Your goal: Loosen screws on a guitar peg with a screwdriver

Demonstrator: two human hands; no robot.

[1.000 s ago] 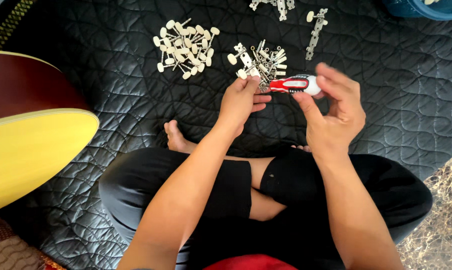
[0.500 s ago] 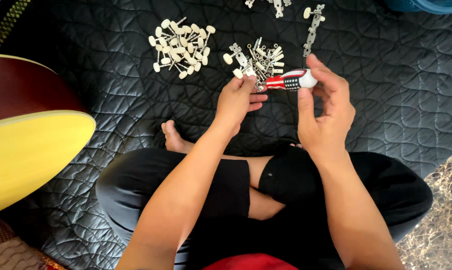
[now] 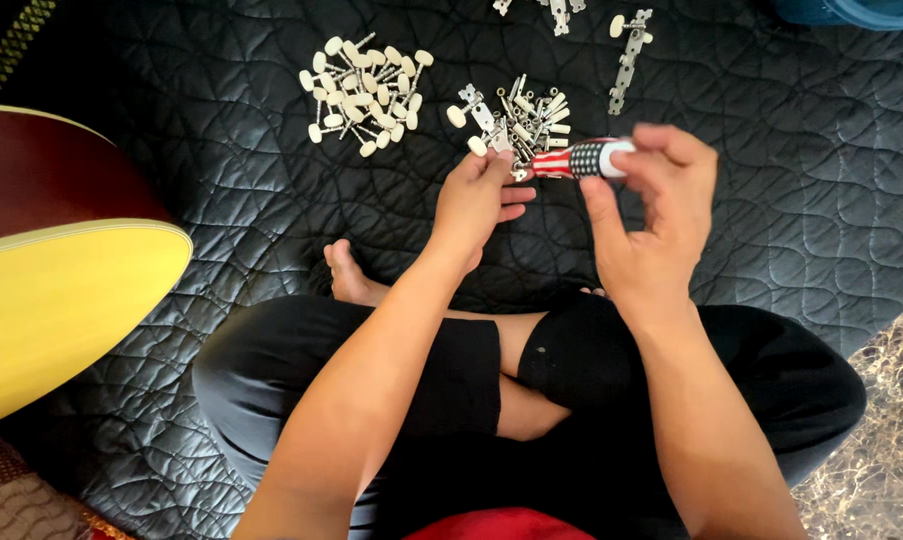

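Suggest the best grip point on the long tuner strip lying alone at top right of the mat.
Probably pinch the tuner strip across its narrow metal plate at mid-length, coming from above. It lies flat on the quilted mat, running nearly straight away from the person, and cream knobs stick out sideways near its far end. Both hands are busy: right hand holds the screwdriver.

Head camera looks steeply down, close over what seems a quilted mat [image 3: 222, 190].

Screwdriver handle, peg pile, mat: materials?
Screwdriver handle: likely glossy plastic, red and white with a dark patterned band. Peg pile: cream knobs, probably plastic, on thin shiny metal-looking shafts. Mat: dark quilted fabric with a slight sheen and stitched curves.
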